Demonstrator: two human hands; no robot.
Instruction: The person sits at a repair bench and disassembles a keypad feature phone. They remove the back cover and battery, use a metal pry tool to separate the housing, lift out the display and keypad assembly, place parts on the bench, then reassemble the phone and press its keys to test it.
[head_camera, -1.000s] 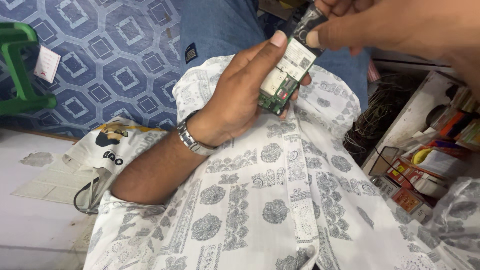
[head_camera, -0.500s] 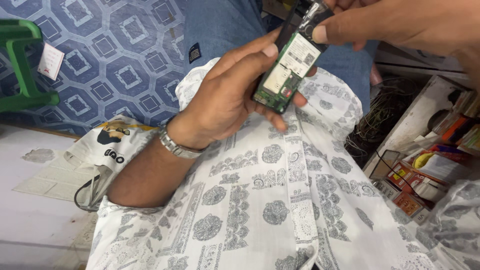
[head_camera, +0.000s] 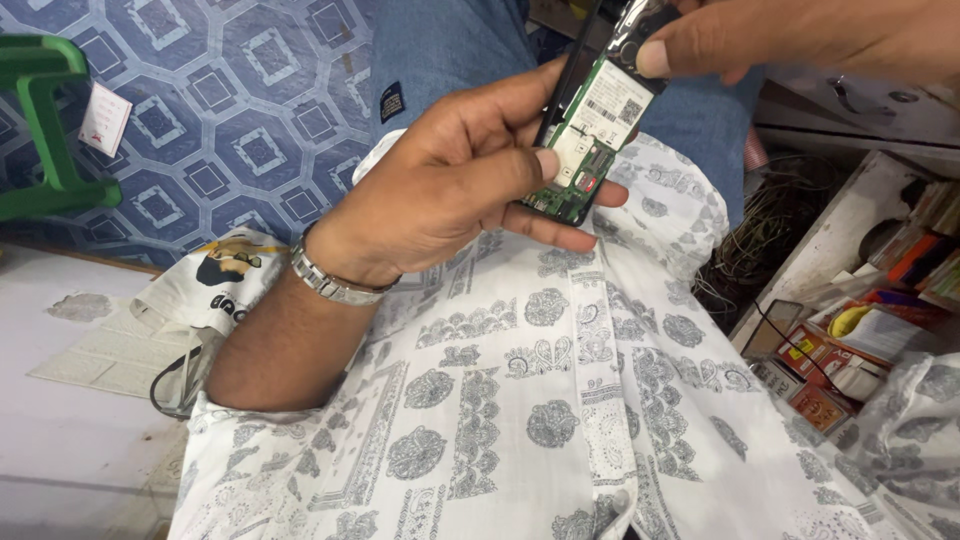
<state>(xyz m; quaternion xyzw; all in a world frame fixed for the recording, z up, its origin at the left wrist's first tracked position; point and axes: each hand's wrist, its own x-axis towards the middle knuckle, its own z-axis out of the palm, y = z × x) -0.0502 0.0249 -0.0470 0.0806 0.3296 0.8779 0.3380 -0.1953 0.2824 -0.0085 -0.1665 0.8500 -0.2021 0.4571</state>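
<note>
Two hands grip one opened phone (head_camera: 592, 130) above the lap — left hand (head_camera: 450, 185) wraps its lower part, right hand (head_camera: 800, 40) pinches the top. Green stool (head_camera: 45, 130) stands left, tangled wires (head_camera: 770, 230) right.

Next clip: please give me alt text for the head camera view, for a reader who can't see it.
The left hand holds an opened phone with its green circuit board showing, while the right hand pinches its top end. Below lies a white patterned shirt, with a metal wristwatch on the left wrist and a cluttered shelf to the right.
</note>
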